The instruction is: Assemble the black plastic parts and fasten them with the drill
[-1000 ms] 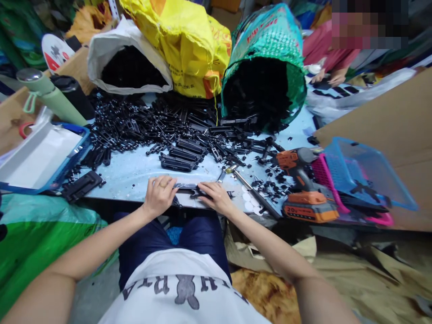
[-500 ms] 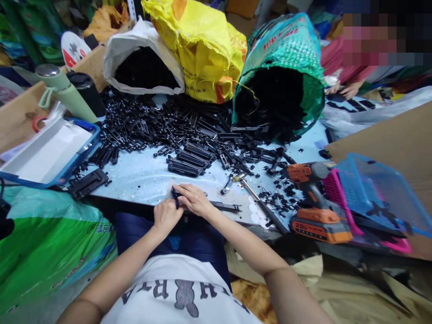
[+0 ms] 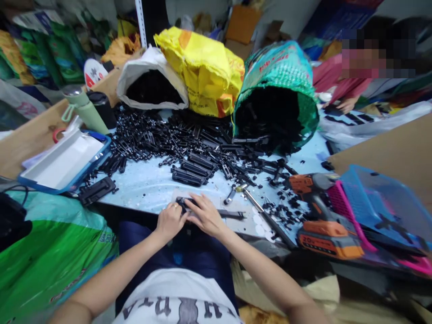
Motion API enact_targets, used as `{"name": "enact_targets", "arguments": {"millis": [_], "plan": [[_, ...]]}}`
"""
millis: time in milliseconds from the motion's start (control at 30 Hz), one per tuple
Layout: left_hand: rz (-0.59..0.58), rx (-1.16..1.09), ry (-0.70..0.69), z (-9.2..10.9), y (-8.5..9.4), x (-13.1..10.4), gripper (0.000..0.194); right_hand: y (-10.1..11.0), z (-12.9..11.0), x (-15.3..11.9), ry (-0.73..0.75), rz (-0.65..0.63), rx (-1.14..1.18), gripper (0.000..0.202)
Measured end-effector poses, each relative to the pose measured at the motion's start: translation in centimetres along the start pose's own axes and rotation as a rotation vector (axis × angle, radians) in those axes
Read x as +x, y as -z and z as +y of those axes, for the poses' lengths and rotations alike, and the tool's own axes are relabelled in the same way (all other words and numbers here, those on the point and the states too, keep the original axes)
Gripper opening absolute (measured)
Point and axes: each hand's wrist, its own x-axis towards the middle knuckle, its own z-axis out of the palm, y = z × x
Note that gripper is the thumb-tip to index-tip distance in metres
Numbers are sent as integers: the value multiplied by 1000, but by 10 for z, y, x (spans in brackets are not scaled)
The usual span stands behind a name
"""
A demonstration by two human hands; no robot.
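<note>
At the table's front edge my left hand is closed on the left side of a small black part. My right hand bends over the same part from the right, its fingers pressed on it and hiding much of it. A long black piece lies flat just right of my right hand. Behind my hands, several long black assemblies lie side by side. To the right are a hammer and a small metal-and-black piece.
Black parts are heaped before a white sack, a yellow sack and a green sack. An orange drill and blue basket stand right. A blue tray lies left. A person's hand shows beyond.
The view has tilted up, so the table sits lower in the picture. My right hand's fingers have spread slightly over the black part, and both hands remain at it.
</note>
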Motion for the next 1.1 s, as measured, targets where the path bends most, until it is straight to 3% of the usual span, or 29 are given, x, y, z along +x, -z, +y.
{"name": "enact_targets", "arguments": {"millis": [100,167,300,433,567,667,733,867,967,1033,1100], "plan": [[145,74,-463,-7,1,20,36,9,24,-42,-205,136,-222,63],[103,131,-645,-6,-1,38,46,12,40,-60,-260,134,-342,56],[10,163,-646,4,-8,56,47,23,55,-65,-151,166,-428,49],[75,101,-594,12,-14,33,61,29,55,-62,-102,206,-452,48],[68,122,-573,18,-16,12,75,16,55,-73,-104,158,-422,49],[55,111,-655,16,-15,18,73,15,58,-76,-98,118,-390,51],[110,88,-636,12,-10,28,63,27,57,-70,-70,98,-347,53],[247,-77,-621,10,25,38,49,75,40,-49,6,50,-74,60],[207,-423,-685,20,61,22,51,103,13,-35,100,-24,392,63],[128,-666,-708,33,78,5,56,103,-12,-28,155,-71,735,62],[106,-814,-668,45,83,-11,64,88,-39,-19,129,-35,989,59]]}}
